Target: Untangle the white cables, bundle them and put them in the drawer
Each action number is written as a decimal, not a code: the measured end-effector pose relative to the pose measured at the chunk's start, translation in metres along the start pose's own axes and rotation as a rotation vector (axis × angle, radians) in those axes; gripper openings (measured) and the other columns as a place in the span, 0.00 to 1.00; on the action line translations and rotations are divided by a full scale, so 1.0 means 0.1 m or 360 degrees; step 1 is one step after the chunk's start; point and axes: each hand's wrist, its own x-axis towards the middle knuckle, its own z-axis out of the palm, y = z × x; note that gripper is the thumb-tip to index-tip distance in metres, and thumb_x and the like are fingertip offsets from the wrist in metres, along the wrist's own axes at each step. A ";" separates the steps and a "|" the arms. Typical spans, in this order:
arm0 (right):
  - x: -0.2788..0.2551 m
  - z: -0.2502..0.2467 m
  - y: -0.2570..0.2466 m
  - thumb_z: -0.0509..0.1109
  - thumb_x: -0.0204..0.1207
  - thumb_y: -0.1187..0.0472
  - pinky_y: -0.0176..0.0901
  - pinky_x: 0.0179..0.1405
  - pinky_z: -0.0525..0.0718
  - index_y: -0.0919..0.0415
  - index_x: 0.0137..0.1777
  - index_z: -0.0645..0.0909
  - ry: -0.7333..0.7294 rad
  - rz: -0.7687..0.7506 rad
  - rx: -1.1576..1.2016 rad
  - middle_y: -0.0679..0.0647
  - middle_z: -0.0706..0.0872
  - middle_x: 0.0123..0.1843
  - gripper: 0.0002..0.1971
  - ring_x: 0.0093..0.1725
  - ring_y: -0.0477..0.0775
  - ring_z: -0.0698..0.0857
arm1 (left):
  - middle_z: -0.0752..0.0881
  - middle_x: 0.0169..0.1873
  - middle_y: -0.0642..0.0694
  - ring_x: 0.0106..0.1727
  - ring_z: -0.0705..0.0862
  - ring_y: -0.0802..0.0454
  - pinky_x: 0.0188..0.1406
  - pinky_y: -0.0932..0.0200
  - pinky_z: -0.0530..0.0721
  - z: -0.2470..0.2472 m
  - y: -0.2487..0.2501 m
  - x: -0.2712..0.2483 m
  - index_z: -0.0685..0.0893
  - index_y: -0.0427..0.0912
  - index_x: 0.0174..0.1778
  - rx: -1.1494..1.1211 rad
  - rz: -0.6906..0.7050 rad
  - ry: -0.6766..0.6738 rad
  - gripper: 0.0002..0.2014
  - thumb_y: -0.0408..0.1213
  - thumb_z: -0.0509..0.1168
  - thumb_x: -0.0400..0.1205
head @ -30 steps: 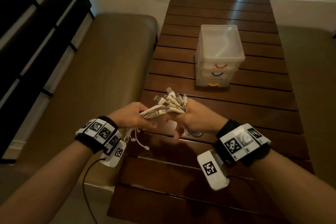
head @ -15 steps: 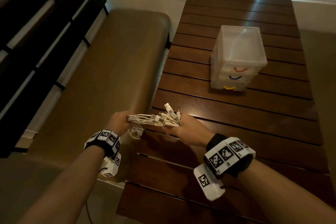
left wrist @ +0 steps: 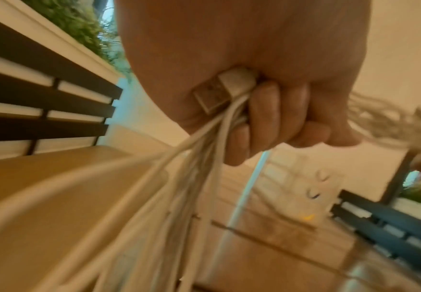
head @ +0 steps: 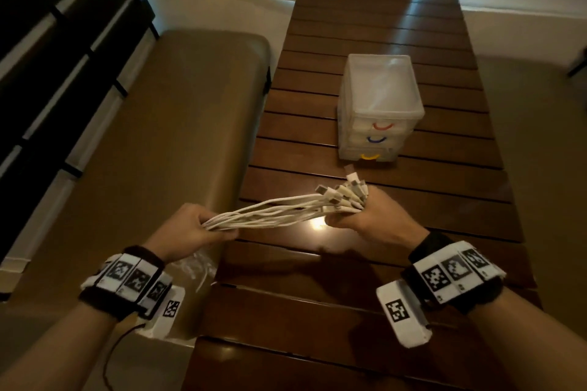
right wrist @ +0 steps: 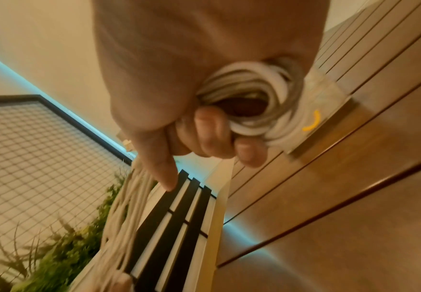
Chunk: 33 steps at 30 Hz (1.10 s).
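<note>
Both fists clamp the cables: left hand at lower left, right hand mid-frame, drawers above.

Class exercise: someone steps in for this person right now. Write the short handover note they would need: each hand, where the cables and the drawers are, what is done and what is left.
Left hand: grips the white cables along their length; the rest hangs below it, off the table's edge.
Right hand: grips the same cables at the plug ends, which fan out above it; the right wrist view shows loops inside the fist.
Cables run fairly straight between the hands, above the table.
Drawer unit: on the table beyond the hands, all three drawers closed.
Done: strands gathered side by side.
Left: finish bundling, open a drawer, put the bundle in.
</note>
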 end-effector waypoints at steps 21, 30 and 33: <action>-0.44 -0.42 0.19 0.73 0.72 0.68 0.45 0.27 0.78 0.59 0.43 0.84 0.0163 0.0060 0.0390 0.56 0.83 0.28 0.05 0.25 0.53 0.82 | 0.87 0.50 0.48 0.52 0.85 0.45 0.39 0.54 0.72 0.88 1.77 0.51 0.76 0.49 0.64 0.1024 0.0903 -0.0161 0.21 0.59 0.58 0.83; -0.55 -0.35 0.13 0.69 0.76 0.71 0.32 0.14 0.61 0.74 0.48 0.77 -0.0079 0.0117 0.0985 0.56 0.65 0.21 0.06 0.13 0.49 0.61 | 0.77 0.26 0.59 0.28 0.76 0.59 0.29 0.61 0.68 0.68 1.75 0.56 0.83 0.55 0.40 0.0513 0.1156 -0.0346 0.15 0.61 0.61 0.79; -0.52 -0.35 0.06 0.67 0.64 0.71 0.30 0.15 0.61 0.73 0.41 0.74 0.0041 0.0179 0.1374 0.51 0.59 0.18 0.07 0.11 0.47 0.57 | 0.77 0.19 0.56 0.21 0.73 0.62 0.24 0.64 0.69 0.65 1.65 0.51 0.79 0.57 0.27 0.0042 0.0961 -0.0364 0.20 0.68 0.61 0.75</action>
